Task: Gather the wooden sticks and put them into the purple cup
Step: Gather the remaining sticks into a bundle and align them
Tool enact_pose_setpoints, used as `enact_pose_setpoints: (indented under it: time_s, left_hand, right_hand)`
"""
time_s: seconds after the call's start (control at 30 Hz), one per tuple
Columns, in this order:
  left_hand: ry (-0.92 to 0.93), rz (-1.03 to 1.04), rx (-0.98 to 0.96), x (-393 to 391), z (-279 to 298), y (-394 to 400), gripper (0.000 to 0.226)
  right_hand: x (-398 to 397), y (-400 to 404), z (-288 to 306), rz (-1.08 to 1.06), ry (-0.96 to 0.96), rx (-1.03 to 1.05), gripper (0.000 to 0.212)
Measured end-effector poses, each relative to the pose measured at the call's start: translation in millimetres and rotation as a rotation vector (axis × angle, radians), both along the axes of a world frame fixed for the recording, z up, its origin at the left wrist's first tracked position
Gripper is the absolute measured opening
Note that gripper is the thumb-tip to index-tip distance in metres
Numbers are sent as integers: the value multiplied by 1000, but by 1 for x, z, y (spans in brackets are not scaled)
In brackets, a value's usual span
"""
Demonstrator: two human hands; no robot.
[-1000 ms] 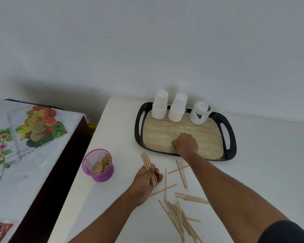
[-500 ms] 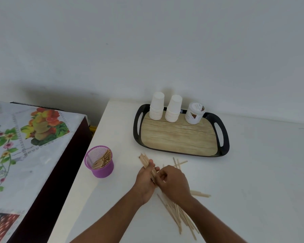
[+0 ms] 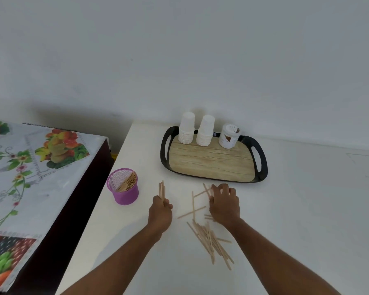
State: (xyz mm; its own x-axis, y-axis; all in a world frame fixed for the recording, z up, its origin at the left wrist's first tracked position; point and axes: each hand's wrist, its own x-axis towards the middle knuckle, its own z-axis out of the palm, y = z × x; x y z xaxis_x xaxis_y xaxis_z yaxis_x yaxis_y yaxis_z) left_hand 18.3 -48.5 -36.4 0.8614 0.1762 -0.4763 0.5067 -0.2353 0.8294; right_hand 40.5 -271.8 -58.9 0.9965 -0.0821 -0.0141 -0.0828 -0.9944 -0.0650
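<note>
A purple mesh cup (image 3: 124, 191) stands near the white table's left edge with several wooden sticks inside. My left hand (image 3: 160, 212) is right of it, shut on a small bundle of sticks (image 3: 162, 190) that points away from me. My right hand (image 3: 224, 202) lies palm down with fingers spread over a few loose sticks (image 3: 193, 206) just in front of the tray. A pile of sticks (image 3: 210, 241) lies on the table between my forearms.
A black tray with a wood-look base (image 3: 211, 162) stands at the back, holding two stacks of white paper cups (image 3: 186, 128) and a white jar (image 3: 229, 136). A lower table with a fruit-print cloth (image 3: 30, 167) is on the left.
My right hand left the tray, met the left hand at the bundle, then moved right onto the loose sticks. The left hand's bundle now stands more upright.
</note>
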Motion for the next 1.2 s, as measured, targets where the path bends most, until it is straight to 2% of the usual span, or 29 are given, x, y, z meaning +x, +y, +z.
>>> enact_pose_setpoints:
  time_s: [0.07, 0.13, 0.37, 0.5, 0.53, 0.57, 0.67, 0.7, 0.77, 0.83, 0.97, 1.03, 1.2]
  left_hand:
    - [-44, -114, 119, -7, 0, 3, 13]
    - [-59, -208, 157, -15, -1, 2, 15]
    - [-71, -345, 92, -32, -7, -8, 19]
    - [-78, -405, 55, -38, -9, -13, 22]
    - [-78, -407, 49, -39, -10, -13, 23]
    - [-79, -405, 45, -40, -10, -14, 23]
    - [-82, -397, 42, -40, -13, -14, 20]
    - [-82, -398, 37, -40, -13, -15, 19]
    - [-82, -392, 24, -41, -15, -15, 19]
    - [-85, -366, 10, -42, -17, -14, 20]
    - [-111, -233, -34, -43, -22, -11, 20]
    - [-108, -117, -117, -42, -24, -11, 19]
    - [-43, 143, -328, -34, -28, -10, 17]
  right_hand:
    - [-5, 1, -1, 42, -16, -31, 41]
    - [-10, 0, 0, 39, -30, -55, 37]
    - [-49, -15, -6, 182, -95, -32, 29]
    - [-59, -31, 0, 173, -147, 208, 23]
    - [-61, -35, 2, 174, -137, 279, 31]
    - [-63, -36, 4, 186, -92, 315, 49]
    - [-79, -27, 2, 275, 146, 212, 123]
    - [-86, -23, -1, 303, 200, 150, 137]
    - [-96, -19, -7, 316, 216, 70, 145]
    - [-99, -19, -7, 300, 152, 49, 130]
    - [-95, -29, -1, 336, 71, 136, 74]
    - [-93, -34, 0, 370, 52, 123, 54]
    - [-90, -36, 3, 393, 27, 136, 32]
